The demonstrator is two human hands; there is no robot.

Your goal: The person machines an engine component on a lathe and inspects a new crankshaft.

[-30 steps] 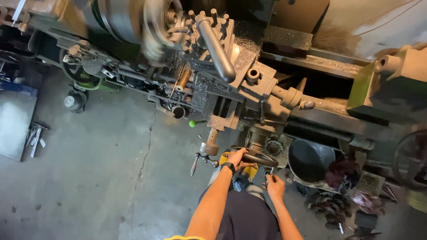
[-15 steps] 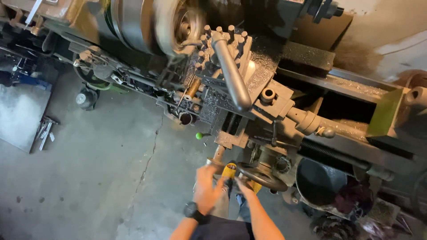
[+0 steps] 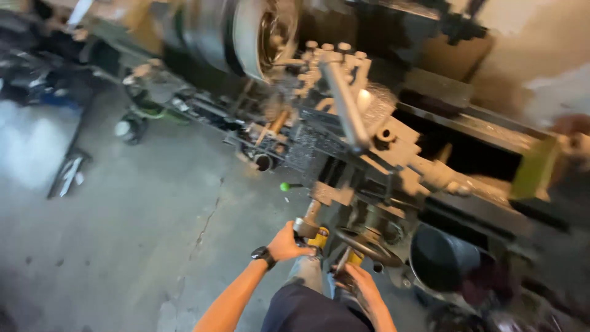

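Though motion blur smears the lathe (image 3: 369,141), my left hand (image 3: 287,244) clamps the crank handle (image 3: 305,226) at its one o'clock, my right hand (image 3: 358,284) gripping the handwheel (image 3: 367,244) at twelve.

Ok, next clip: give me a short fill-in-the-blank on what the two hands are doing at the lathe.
1. The left hand grips a handle with a ______ part below it.
2. The right hand rests at the rim of a dark round ______ on the lathe's front.
3. A black ______ sits on the left wrist.
4. The small ball knob above the left hand is ______.

Missing words: yellow; handwheel; watch; green
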